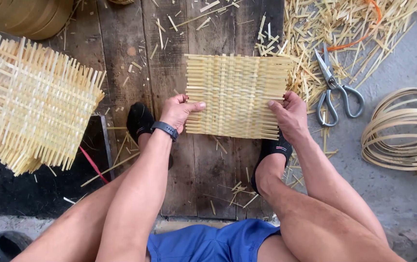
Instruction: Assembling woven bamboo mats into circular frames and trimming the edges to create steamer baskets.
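I see left hand (pixel 178 110) grip pinching woven bamboo mat (pixel 237 96) at left edge; right hand (pixel 288 114) pinching right edge. Mat flat on wooden boards (pixel 169 73). Risk: uneven pull loosens unbound strip ends; splinters. Scissors (pixel 333 90) beyond, near right hand.

The square woven bamboo mat (pixel 237 96) lay flat on the dark wooden boards, pale yellow, its strip ends sticking out loose along every edge.

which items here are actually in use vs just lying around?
In use: woven bamboo mat, gripped at its edges by left hand and right hand, on the wooden boards.

Lying about: scissors, stack of woven mats, coiled bamboo strips, loose offcuts.
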